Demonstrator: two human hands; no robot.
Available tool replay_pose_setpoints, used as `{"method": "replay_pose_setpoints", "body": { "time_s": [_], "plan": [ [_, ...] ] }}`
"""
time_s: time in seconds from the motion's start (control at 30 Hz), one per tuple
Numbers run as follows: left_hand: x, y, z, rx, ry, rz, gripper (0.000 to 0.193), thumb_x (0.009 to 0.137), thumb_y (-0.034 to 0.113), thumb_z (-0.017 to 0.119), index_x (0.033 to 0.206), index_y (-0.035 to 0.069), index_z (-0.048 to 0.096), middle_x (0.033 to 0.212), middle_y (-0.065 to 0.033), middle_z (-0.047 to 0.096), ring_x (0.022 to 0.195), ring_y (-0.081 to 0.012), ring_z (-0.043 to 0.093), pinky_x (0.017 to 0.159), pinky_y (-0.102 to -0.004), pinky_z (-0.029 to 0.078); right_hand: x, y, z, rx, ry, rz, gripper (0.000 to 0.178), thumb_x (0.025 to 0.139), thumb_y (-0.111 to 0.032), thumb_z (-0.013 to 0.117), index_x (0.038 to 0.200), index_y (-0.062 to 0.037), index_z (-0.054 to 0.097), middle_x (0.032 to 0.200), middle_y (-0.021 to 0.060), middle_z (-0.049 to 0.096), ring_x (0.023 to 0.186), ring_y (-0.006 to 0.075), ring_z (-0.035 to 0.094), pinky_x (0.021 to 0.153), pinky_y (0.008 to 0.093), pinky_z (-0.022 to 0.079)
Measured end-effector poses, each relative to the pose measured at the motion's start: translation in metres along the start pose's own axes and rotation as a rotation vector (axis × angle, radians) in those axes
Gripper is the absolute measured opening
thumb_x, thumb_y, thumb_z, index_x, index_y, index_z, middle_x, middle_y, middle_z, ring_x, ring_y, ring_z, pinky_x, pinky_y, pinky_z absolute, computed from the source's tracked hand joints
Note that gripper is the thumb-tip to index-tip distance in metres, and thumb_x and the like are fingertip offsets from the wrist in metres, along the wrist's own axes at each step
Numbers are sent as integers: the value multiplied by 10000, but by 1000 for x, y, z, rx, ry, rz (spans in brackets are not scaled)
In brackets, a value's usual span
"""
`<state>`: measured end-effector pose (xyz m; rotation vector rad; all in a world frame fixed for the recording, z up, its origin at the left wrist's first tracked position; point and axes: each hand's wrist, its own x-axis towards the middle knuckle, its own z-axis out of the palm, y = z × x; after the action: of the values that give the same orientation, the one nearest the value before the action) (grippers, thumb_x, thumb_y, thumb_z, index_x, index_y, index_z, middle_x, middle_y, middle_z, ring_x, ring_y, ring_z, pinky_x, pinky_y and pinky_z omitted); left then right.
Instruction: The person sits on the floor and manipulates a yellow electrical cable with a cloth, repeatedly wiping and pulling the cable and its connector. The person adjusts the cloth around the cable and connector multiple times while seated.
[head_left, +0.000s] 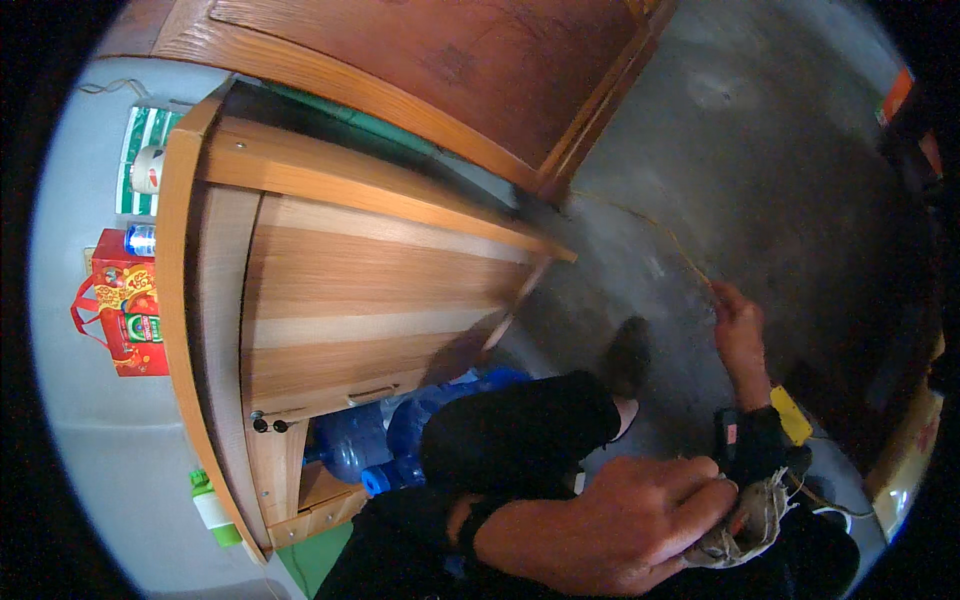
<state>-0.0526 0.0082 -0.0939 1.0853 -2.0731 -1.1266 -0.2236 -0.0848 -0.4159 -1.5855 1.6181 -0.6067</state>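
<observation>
My left hand (620,520) is closed, its thumb and fingers gripping the edge of a worn grey cloth piece (745,535) with an open, ragged mouth. Something orange-red shows inside that mouth. Further out and to the right, my right hand (738,330) is closed in a pinch. From its fingertips a thin yellowish cord (680,245) runs away over the grey floor toward the foot of the wooden furniture. Beside the right wrist are a small black object (727,435) with a pinkish patch and a yellow flat piece (790,415).
A wooden cabinet (380,300) stands at the left, with large blue water bottles (350,440) in its open lower part. On its top stand a red gift box (130,310) and a green-and-white container (210,510). A brown wooden panel (430,70) rises behind. My dark-trousered knee (520,430) is near the bottles.
</observation>
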Motion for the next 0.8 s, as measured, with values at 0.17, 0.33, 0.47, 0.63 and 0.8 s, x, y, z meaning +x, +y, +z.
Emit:
{"method": "replay_pose_setpoints", "body": {
  "time_s": [0.17,0.33,0.47,0.63,0.8],
  "plan": [
    [-1,-4,4,43,35,28,295,889,179,785,1094,-1,675,910,-114,594,702,-280,646,514,-398,485,3,16,-17,78,87,19,313,1004,-21,592,1284,-59,727,1137,233,760,1040,415,737,881,471,573],
    [-2,-5,7,20,36,25,319,880,174,783,1121,-2,671,928,-122,595,702,-281,646,508,-404,481,9,11,3,64,-8,-1,341,977,9,577,1273,-54,735,1178,224,764,1081,359,737,943,419,558],
    [-4,-4,4,35,-6,8,345,862,165,786,1144,2,672,937,-124,599,702,-281,647,508,-401,477,9,8,0,180,0,123,352,959,18,596,1268,-65,742,1179,215,769,1099,339,743,944,407,558],
    [-10,-6,3,37,10,25,369,861,178,787,1169,17,665,976,-118,623,713,-266,657,511,-418,482,-11,12,-27,48,142,-22,365,970,8,604,1309,-63,718,1144,249,758,1062,403,741,900,451,567],
    [-10,-10,11,-126,-109,-98,492,835,95,817,1235,-39,565,1102,-217,631,883,-354,697,719,-450,565,-14,-3,-14,65,-10,5,342,974,19,595,1296,-17,706,1132,279,743,1069,462,721,881,484,566]
  ]
}}
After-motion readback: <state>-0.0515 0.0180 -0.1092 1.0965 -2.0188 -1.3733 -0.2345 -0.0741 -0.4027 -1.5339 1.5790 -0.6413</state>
